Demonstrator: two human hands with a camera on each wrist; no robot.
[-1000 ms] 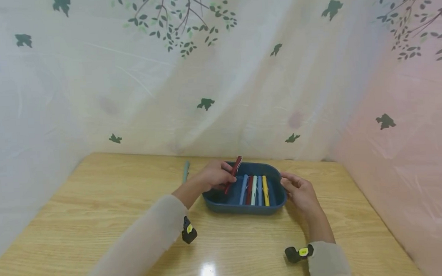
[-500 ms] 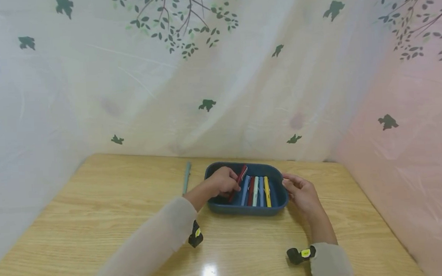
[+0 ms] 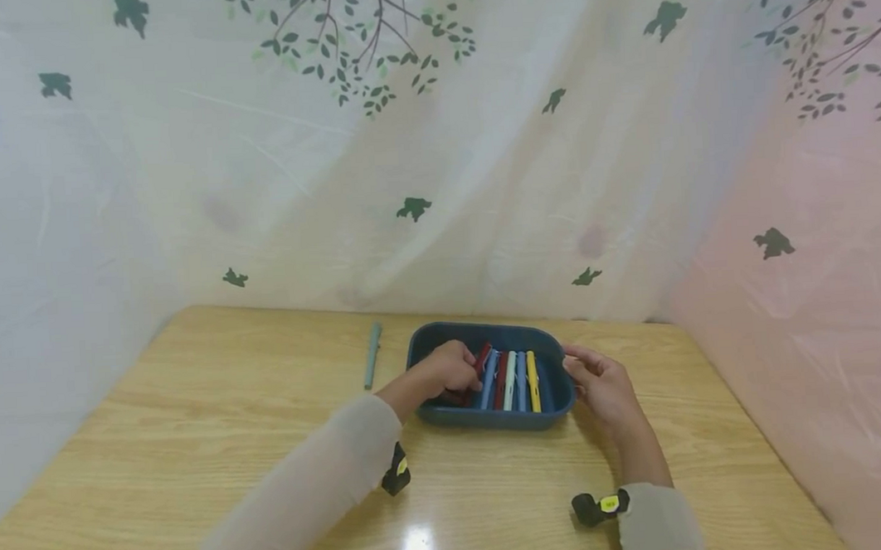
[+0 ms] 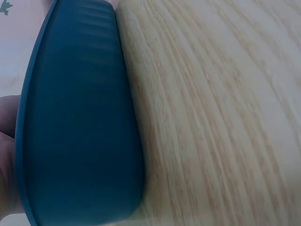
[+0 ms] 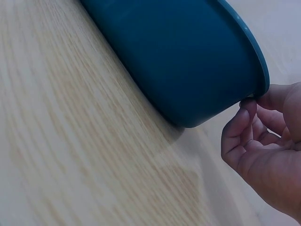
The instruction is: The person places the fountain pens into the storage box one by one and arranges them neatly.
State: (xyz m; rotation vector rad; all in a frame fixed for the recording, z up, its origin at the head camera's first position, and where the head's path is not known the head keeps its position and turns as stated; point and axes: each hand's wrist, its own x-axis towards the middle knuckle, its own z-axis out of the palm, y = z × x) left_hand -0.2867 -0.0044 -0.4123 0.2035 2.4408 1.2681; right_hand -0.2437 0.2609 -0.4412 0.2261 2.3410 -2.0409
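A dark blue box (image 3: 493, 420) with rounded corners sits toward the back of the table. My left hand (image 3: 453, 370) reaches down inside its left part, fingers around a dark red pen (image 3: 484, 353); only the pen's upper end shows well past the fingers. Right beside it lies a row of clipped pens: a blue pen (image 3: 488, 382), another red pen (image 3: 500, 381), a pale mint pen (image 3: 509, 381), a second blue pen (image 3: 522, 382) and a yellow pen (image 3: 533, 381). At the box's right end my right hand (image 5: 268, 155) pinches the rim between thumb and fingers.
A grey-green pen (image 3: 372, 356) lies on the wooden table (image 3: 267, 384), left of the box. Behind the table hangs a pale curtain (image 3: 316, 190) printed with leaves and birds, with a pinkish side (image 3: 808, 305) at the right.
My left hand has lowered the dark red pen into the box and shifted slightly right, up close to the blue pen. The right hand stays at the rim.
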